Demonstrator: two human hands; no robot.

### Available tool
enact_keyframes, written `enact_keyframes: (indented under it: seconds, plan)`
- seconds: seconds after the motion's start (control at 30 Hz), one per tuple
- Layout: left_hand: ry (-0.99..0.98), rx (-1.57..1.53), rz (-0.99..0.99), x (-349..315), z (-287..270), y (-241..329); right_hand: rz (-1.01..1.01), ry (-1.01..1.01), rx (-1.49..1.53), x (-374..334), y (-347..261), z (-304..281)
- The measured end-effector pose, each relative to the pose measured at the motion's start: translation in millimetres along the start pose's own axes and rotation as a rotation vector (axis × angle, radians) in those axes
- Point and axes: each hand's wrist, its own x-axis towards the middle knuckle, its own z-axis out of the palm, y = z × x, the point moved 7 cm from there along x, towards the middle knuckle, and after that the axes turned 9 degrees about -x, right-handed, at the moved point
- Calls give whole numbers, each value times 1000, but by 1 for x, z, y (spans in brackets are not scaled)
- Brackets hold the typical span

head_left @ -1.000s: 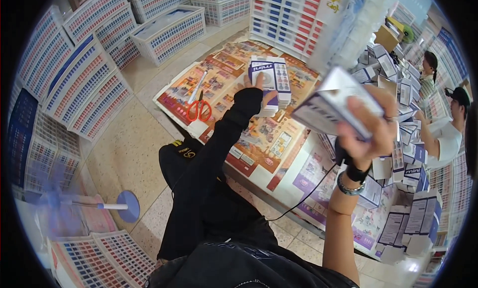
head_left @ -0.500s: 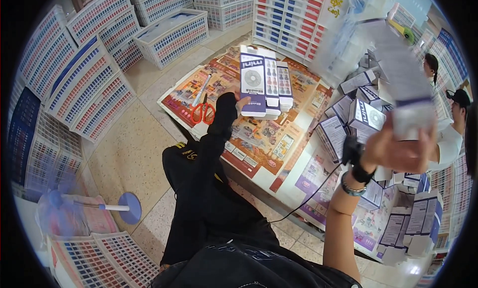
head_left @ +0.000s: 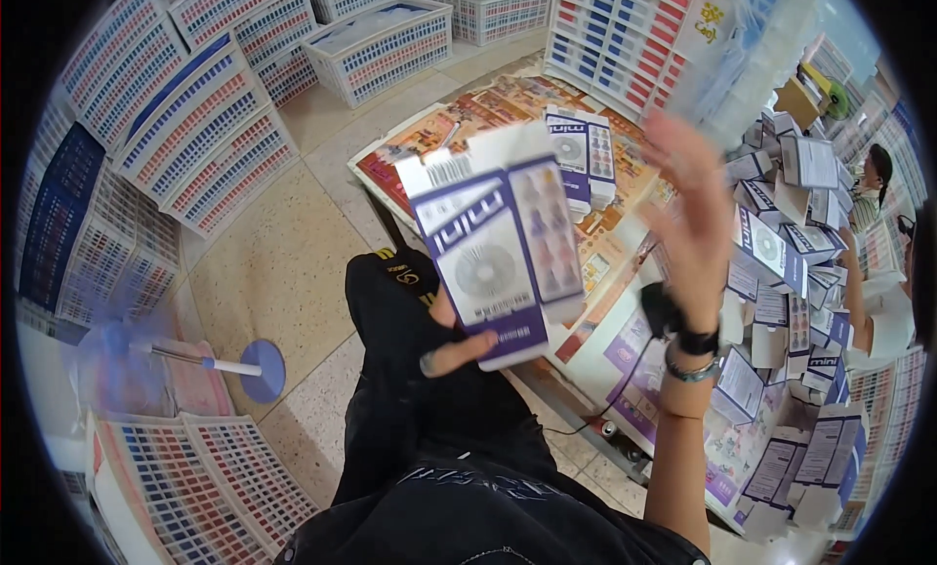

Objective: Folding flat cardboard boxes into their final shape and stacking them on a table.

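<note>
My left hand (head_left: pixel 457 348) holds a white and purple carton (head_left: pixel 478 258) by its lower end, above my lap at the table's near edge. The carton has a round fan picture on one face, a barcode flap on top and rows of small pictures on its side. My right hand (head_left: pixel 691 223), smeared by motion, is raised over the table with fingers apart and nothing in it. Beyond the held carton, a small stack of similar flattened cartons (head_left: pixel 576 155) lies on the table.
A heap of purple and white boxes (head_left: pixel 771 248) covers the table's right side, with another person's arm (head_left: pixel 856 272) beside it. Slotted crates (head_left: pixel 381 58) are stacked at the back and left. A blue fan (head_left: pixel 122 341) stands at the left. A cable (head_left: pixel 625 384) crosses the table edge.
My left hand has lifted a carton from the stack and brought it toward me. My right hand has let go of a carton at the right and swung left, fingers now spread.
</note>
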Motion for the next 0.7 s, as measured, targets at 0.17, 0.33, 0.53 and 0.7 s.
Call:
enact_keyframes:
  seconds: [0.17, 0.33, 0.53, 0.7]
  plan:
    - [-97, -195, 46, -10, 15, 1, -51, -206, -101, -12, -64, 73]
    - [-235, -442, 243, -9, 26, -10, -14, -210, 4, -34, -67, 91]
    - [-421, -734, 476, -18, 28, -8, 229, -286, 505, -44, -67, 108]
    - [-189, -855, 484, -13, 21, -19, 337, -297, 611, -47, -70, 107]
